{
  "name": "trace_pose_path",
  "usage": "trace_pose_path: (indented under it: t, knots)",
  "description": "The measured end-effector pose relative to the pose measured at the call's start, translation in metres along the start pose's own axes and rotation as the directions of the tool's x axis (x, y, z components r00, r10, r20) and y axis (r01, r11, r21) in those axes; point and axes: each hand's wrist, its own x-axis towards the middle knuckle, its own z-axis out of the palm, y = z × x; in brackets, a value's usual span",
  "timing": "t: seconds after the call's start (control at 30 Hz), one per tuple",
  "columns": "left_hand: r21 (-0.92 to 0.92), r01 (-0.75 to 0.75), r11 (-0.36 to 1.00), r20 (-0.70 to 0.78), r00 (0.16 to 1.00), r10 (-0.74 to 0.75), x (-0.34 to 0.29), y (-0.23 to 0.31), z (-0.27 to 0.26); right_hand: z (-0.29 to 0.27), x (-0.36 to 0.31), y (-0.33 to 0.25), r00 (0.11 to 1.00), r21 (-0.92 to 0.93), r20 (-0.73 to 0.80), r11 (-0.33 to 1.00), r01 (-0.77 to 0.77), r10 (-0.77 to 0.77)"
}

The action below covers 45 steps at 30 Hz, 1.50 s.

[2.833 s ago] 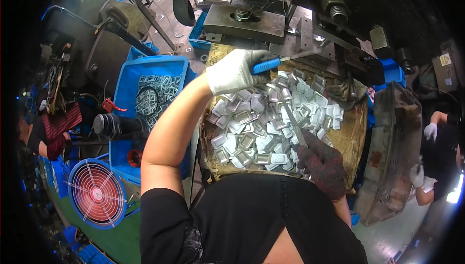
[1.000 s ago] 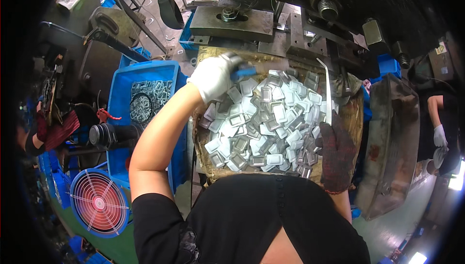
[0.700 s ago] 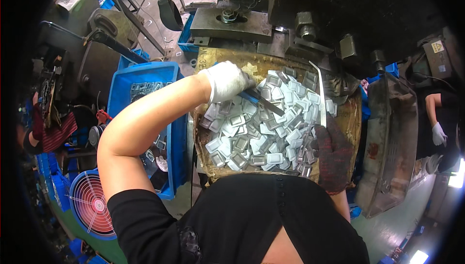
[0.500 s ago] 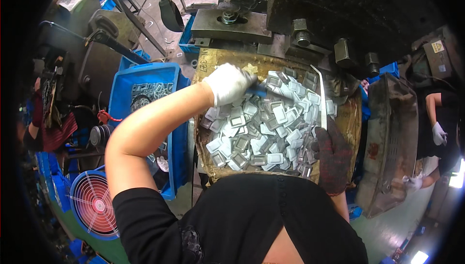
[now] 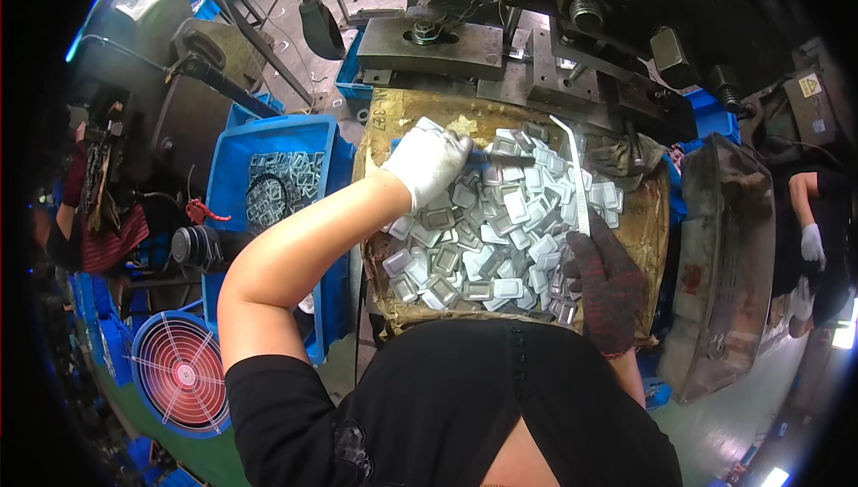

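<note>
Small, shallow, silver-grey rectangular metal pieces point(image 5: 516, 207) lay heaped.
Toward the far side, a blue-handled, dark-bladed tool point(image 5: 511, 162) pointed right; at right, slim silver metal tweezers point(image 5: 580, 188) pointed far, tip bent left.

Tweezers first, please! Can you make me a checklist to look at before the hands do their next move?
1. Tweezers held in the right hand: ok.
2. Blue tool held in the left hand: ok.
3. Both hands gloved: ok.
4. Both hands away from the machine: ok.
5. Pieces spread without overlapping: not ok, they are heaped.
6. Pieces under the left hand: cannot tell, hidden.
</note>
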Motion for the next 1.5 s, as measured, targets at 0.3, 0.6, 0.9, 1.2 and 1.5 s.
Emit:
trace_pose_path:
  t: [0.3,0.6,0.9,1.2,1.5]
  knots:
    - [0.037,0.108,0.993,-0.236,0.967,-0.096,0.018,-0.02,0.02,-0.004,0.0,0.0,1.0,0.007,0.031,1.0,-0.004,0.004]
    - [-0.99,0.013,-0.137,0.087,0.833,-0.546,0.032,-0.014,0.017,0.003,-0.005,-0.014,0.984,0.097,0.175,0.994,-0.047,0.029]
    - [-0.964,0.002,-0.266,0.13,0.876,-0.465,0.04,0.012,-0.001,0.005,0.005,-0.007,0.981,-0.01,0.189,0.999,0.044,-0.042]
    - [-0.459,0.339,0.821,0.007,0.926,-0.378,0.072,-0.033,-0.024,-0.009,0.032,0.0,0.998,0.027,-0.062,1.0,0.009,-0.008]
    - [-0.148,0.373,0.916,0.21,0.917,-0.34,0.131,-0.015,-0.088,-0.012,0.057,-0.034,0.986,-0.14,-0.144,0.988,0.069,-0.089]
